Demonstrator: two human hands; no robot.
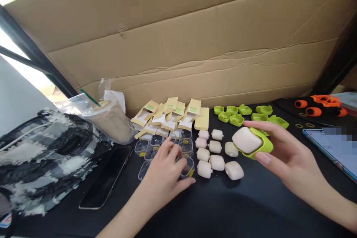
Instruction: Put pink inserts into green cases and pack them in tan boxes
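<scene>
My right hand (290, 156) is closed around a lime-green plastic shell (264, 147), held tilted above the table. A cream rounded block (247, 141) sits in that shell. My left hand (169, 167) is palm down over a group of clear plastic cups (152, 152) with yellow stickers, its fingers spread and bent. Beside its thumb stands another clear cup (188, 167); I cannot tell whether the fingers touch it. Between the hands lie several cream blocks (217, 162) with small end knobs. More green shells (237, 119) rest behind them.
Folded kraft-card boxes (173, 113) are piled behind the cups. At left are a dark phone (107, 178), a bagged drink (108, 119) and a frayed black-and-white bag (58, 156). Orange parts (325, 100) and a lit phone (334, 148) lie right. Cardboard (195, 37) walls the back.
</scene>
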